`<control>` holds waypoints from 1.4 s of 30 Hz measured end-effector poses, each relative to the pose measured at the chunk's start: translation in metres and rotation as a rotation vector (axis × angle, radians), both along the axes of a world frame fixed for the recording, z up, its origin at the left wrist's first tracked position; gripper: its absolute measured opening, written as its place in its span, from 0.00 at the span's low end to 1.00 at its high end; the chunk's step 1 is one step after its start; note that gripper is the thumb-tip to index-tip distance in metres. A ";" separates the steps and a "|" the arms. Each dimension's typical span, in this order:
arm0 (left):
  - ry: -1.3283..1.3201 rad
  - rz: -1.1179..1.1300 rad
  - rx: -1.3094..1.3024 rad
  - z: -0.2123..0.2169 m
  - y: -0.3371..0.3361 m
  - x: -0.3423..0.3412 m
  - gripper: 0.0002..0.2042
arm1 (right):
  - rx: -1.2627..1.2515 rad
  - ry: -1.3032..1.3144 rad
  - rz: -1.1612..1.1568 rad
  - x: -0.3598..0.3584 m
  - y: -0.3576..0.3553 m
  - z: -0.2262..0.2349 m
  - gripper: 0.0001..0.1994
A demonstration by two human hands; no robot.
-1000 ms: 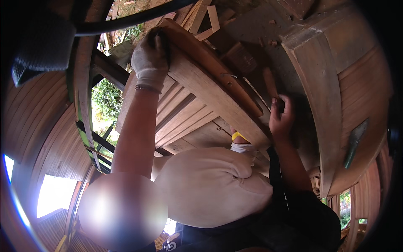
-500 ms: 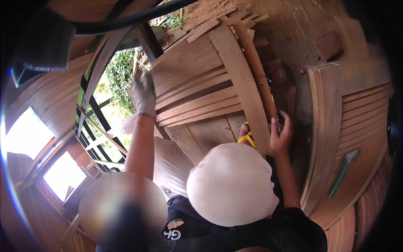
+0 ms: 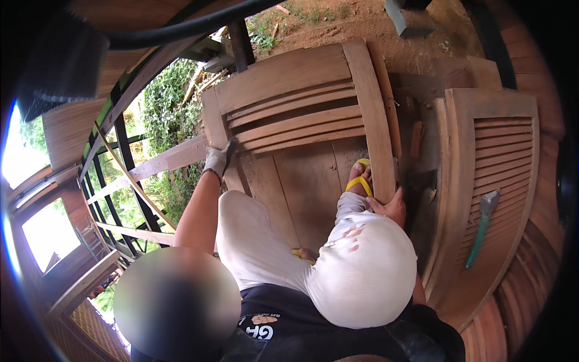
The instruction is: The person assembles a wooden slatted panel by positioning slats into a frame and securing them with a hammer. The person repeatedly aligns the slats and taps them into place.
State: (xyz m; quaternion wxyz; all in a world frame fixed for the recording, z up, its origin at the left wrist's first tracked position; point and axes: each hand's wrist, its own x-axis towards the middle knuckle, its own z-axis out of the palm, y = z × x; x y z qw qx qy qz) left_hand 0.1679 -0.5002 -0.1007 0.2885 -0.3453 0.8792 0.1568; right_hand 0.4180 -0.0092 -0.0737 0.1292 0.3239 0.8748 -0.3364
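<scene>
The gloved left hand (image 3: 218, 161) curls its fingers around one side of the wooden frame (image 3: 375, 114); the right hand (image 3: 392, 208) has fingers closed on the other, slats (image 3: 301, 126) lying beyond both.

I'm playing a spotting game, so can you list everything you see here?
Main things I can make out:
Slatted frame: one, brown, middle
Wood strip: one, brown, along the frame's right side
Slatted panel: one, brown, right
Tool: one, green handle, greyish head, on the panel
Floorboards: several, brown, below the frame
Plants: uncountable, green, left
Soil: one stretch, reddish-brown, top
Cable: one, black, top left
Sandals: two, yellow, on the feet
Trousers: one pair, whitish, lower middle
Shirt: one, black, bottom
Left hand: one, whitish glove, frame's lower left corner
Right hand: one, bare, frame's lower right end
</scene>
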 end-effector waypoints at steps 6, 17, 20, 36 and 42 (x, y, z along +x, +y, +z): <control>0.322 -0.199 0.194 -0.004 -0.068 0.066 0.59 | -0.022 -0.114 0.004 -0.014 -0.011 0.008 0.33; 0.148 0.215 0.503 -0.002 -0.031 0.239 0.45 | 0.028 -0.106 0.019 -0.014 -0.022 0.015 0.34; 0.192 0.233 0.512 -0.005 -0.004 0.237 0.41 | 0.041 -0.065 -0.003 -0.002 -0.009 0.005 0.33; 0.409 0.932 0.956 -0.052 -0.031 0.147 0.42 | 0.159 -0.041 0.083 -0.007 -0.006 0.006 0.34; 0.456 0.668 0.544 -0.084 -0.039 0.146 0.44 | 0.127 0.034 0.079 -0.001 -0.016 -0.005 0.33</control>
